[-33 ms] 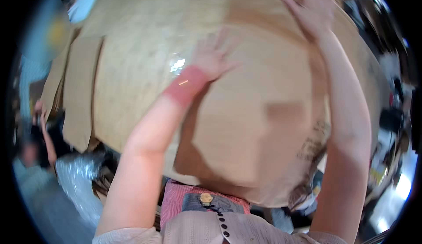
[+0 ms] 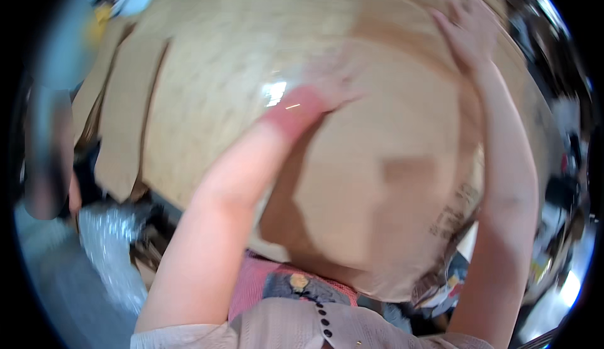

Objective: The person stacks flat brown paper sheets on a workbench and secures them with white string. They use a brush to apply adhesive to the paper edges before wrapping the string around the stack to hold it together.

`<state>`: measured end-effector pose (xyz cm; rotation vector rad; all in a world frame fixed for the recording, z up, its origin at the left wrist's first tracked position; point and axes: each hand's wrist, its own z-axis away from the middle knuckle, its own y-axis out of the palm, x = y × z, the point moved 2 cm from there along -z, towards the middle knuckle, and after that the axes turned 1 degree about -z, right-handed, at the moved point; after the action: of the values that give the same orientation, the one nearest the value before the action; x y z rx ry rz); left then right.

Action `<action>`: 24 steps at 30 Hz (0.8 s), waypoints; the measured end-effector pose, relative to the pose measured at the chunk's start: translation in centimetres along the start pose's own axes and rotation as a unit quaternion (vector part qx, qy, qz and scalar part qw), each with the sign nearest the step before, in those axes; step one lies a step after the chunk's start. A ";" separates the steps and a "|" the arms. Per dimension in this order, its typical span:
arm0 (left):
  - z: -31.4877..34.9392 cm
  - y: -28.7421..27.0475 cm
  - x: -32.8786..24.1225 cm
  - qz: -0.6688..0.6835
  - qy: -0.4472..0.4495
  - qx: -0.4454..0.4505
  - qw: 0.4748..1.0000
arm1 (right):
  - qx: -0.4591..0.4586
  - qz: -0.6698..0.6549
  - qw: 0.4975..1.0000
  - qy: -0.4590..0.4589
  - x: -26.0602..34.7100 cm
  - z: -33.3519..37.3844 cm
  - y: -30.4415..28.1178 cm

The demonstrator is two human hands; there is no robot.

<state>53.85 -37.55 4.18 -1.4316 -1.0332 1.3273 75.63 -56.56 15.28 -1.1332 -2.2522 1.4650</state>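
A large sheet of brown cardboard [image 2: 371, 135] lies flat in front of me, with dark printing near its lower right edge. My left hand [image 2: 330, 78], smeared by motion, rests over its left part with the fingers spread and the palm down. A pinkish-red band [image 2: 299, 111] circles that wrist. Farther off, near the sheet's far right corner, my right hand [image 2: 469, 31] lies flat with fingers apart. Neither hand grips anything. To the left of the sheet a pale, worn wooden-looking surface [image 2: 207, 78] shows, with a bright glare spot beside my left wrist.
Upright cardboard pieces [image 2: 126, 110] stand along the left edge. Crumpled clear plastic wrap [image 2: 110, 242] lies below them on the floor side. A blurred person [image 2: 47, 160] is at far left. Mixed clutter [image 2: 560, 192] fills the right side.
The whole view has shifted, so the surface and both hands sit farther right in the picture. Both hands stay flat and spread over the cardboard.
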 end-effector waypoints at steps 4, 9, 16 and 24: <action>0.0 -2.4 -2.5 -0.023 -0.049 0.127 0.990 | -0.040 0.045 0.997 -0.037 -0.6 1.0 1.6; 14.8 -11.4 -3.1 0.203 0.052 -0.201 0.957 | -0.043 0.058 0.995 -0.068 2.0 0.2 -1.9; 37.9 -28.6 -0.3 0.279 0.260 -0.612 0.692 | -0.057 0.080 0.995 -0.035 4.0 2.3 -6.2; 46.8 -36.0 4.9 0.043 0.351 -0.833 0.426 | 0.148 -0.392 0.908 0.005 38.5 8.3 -11.2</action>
<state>7.47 -20.52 36.99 -2.9173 -1.5604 -1.0677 39.58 -37.29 12.66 -0.0921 -1.9960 1.3424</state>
